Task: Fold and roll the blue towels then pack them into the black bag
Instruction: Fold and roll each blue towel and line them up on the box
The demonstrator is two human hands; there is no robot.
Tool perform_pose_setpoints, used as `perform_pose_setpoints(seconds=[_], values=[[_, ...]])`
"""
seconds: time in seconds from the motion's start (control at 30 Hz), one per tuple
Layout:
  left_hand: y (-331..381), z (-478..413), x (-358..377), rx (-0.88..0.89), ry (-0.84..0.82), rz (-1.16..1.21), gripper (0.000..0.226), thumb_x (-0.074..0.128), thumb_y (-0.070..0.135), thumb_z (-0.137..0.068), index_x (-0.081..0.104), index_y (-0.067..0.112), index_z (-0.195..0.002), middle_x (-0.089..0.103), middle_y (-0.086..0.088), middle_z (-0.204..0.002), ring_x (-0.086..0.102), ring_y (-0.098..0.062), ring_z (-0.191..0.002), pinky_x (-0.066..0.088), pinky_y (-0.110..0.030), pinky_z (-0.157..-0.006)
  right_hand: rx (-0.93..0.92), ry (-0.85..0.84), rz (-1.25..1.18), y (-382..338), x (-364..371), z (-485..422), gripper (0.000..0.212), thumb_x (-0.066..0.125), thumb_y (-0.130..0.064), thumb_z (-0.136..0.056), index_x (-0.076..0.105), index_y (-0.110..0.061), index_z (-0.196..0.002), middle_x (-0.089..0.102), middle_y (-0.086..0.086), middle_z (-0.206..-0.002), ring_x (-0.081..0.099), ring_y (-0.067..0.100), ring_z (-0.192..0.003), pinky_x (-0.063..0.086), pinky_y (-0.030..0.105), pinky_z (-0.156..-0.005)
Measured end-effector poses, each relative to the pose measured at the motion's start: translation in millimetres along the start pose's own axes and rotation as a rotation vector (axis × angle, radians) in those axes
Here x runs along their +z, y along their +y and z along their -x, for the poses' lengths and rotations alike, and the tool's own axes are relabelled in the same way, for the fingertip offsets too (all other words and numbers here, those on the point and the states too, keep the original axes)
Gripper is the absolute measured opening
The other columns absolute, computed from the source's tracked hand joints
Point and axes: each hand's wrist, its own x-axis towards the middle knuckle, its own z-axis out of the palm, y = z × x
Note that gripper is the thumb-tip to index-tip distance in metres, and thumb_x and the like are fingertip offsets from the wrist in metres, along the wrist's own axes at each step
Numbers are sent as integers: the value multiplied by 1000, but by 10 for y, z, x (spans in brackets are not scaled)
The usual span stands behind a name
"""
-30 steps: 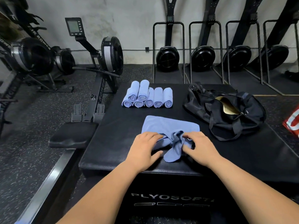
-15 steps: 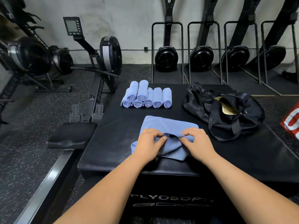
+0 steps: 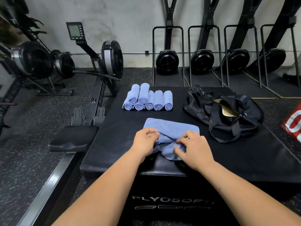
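A loose blue towel [image 3: 172, 128] lies on the black plyo box [image 3: 244, 154] near its front edge, its near part bunched. My left hand [image 3: 145, 141] pinches the towel's left fold with curled fingers. My right hand [image 3: 193, 147] grips the bunched cloth at the right. Behind the towel, several rolled blue towels [image 3: 148, 99] lie side by side, two stacked on top. The black bag [image 3: 228, 111] sits at the box's right, unzipped, with a gold lining showing.
A rowing machine [image 3: 104, 66] with its seat [image 3: 73, 137] stands close to the box's left side. More rowers stand upright along the back wall [image 3: 202, 61]. A red and white object [image 3: 293, 124] lies at the right edge.
Both hands kept reworking the towel's near edge: bunched a second ago, flatter half a second ago, bunched again under my right hand now. Rolls and bag have not moved.
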Motion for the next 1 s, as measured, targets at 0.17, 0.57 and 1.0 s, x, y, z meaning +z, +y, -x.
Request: perform_pose_setpoints(seconds=[0.17,0.57,1.0], values=[[60,24,-100,-38,-10,18,19,78,17,-90,72,24,-107,71,-1,-85,56,-4,-55,42,-15,-47,-11,-24,16,45,18,41,23,84,-50,-78,73,-36,-94,56,-13,-99,56,22,-92,40,38,-71],[-30,-168,-335,111,173,-182,22,71,4,-88,69,24,-97,69,5,-79,63,-10,-67,55,-33,-75,599,-23,-627,433,-255,-111,17,72,-18,-94,74,-35,-94,74,-9,-84,67,13,-81,46,26,-72],[-127,-155,-379,184,100,-558,30,73,5,-83,69,27,-103,71,8,-87,66,-7,-78,44,-15,-68,539,22,-493,432,-227,-76,18,81,-20,-85,77,-32,-98,73,-12,-90,64,6,-83,49,28,-81]])
